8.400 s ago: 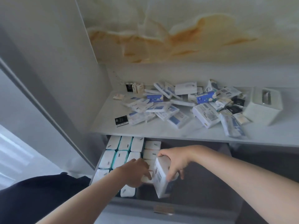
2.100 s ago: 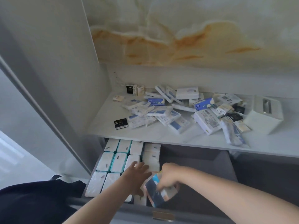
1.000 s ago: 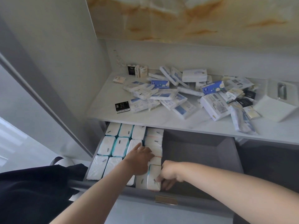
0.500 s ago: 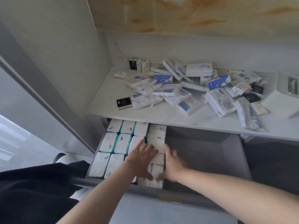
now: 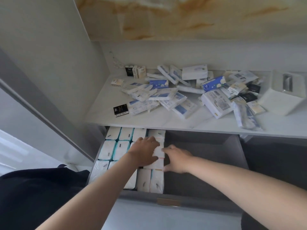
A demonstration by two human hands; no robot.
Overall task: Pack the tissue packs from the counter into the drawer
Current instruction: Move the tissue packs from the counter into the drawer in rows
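Below the tabletop (image 5: 166, 125) edge, I see the grey drawer (image 5: 204, 156) pulled open, its left part filled with white tissue packs (image 5: 119, 149) standing in tidy rows, its right part bare felt-grey floor. My left hand (image 5: 146, 152) lies flat on the packs of the row nearest that bare part, grip spread, fingers (image 5: 150, 140) pointing toward the tabletop and holding nothing. My right hand (image 5: 177, 161) rests just beside it on the drawer's bare side, grip spread too, fingertips (image 5: 167, 149) touching the side of the same row of packs. Two more packs (image 5: 150, 180) stand at the drawer's front wall, near its brass handle (image 5: 168, 202). Above the drawer, on the tabletop, a loose heap of tissue packs (image 5: 167, 98) in white, blue and black wrappers lies unpacked. Right of that heap sits a white tissue box (image 5: 282, 97).
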